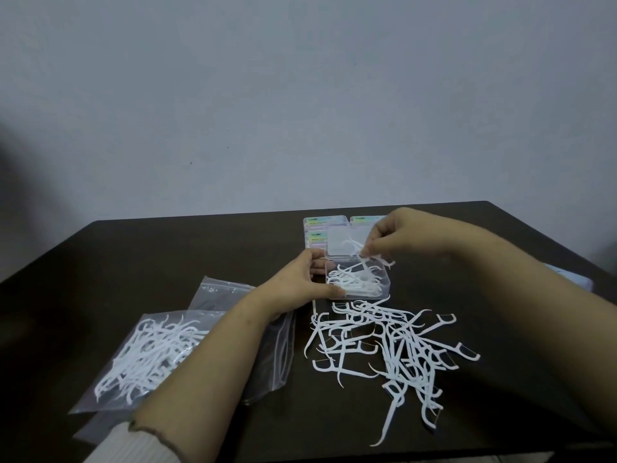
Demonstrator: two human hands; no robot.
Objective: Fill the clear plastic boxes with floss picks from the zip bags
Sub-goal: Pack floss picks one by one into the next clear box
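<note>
The right hand [394, 233] pinches a few floss picks [359, 248] just above the open clear box [358, 279], handles trailing toward the tabletop's right edge. The left hand [300, 282] grips the box's left side; picks lie inside mostly crosswise. A loose pile of picks [394, 349] sprawls nearer the front edge. Left sit a filled zip bag [150, 352] and a flat bag [220, 292]; closed boxes [315, 233] stand behind near the far edge of the tabletop [167, 255].

A small clear plastic box [357, 279] is lying open mid-table, half-filled with white floss picks; loose white picks [387, 349] are sprawling nearer, a filled clear zip bag [147, 355] lying left.
</note>
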